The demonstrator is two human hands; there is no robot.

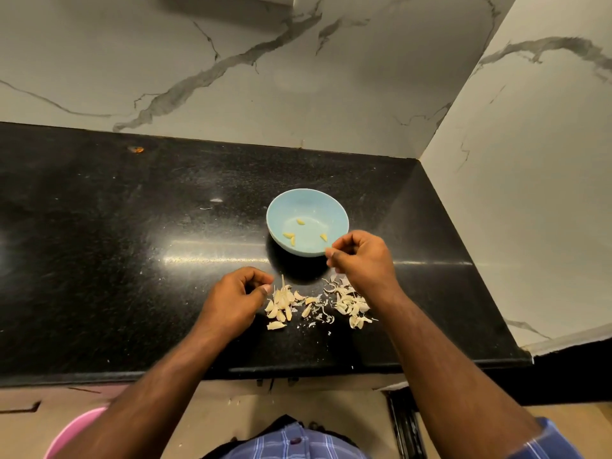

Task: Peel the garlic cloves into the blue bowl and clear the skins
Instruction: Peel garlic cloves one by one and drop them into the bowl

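Four peeled cloves [293,238] in blue bowl [281,207]; both hands (left hand [233,301], right hand [361,260]) curled, contents unclear.

The black counter [132,260] left of the blue bowl [281,223] is being left open for passage. Its near middle is being taken up by unpeeled cloves [281,303] and loose skins [351,306]. Movement rightward and rearward is being blocked by marble walls [530,193].

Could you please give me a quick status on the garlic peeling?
Right hand pinching something small at blue bowl rim; left hand curled beside unpeeled cloves. Four peeled cloves in bowl. Skins uncleared.
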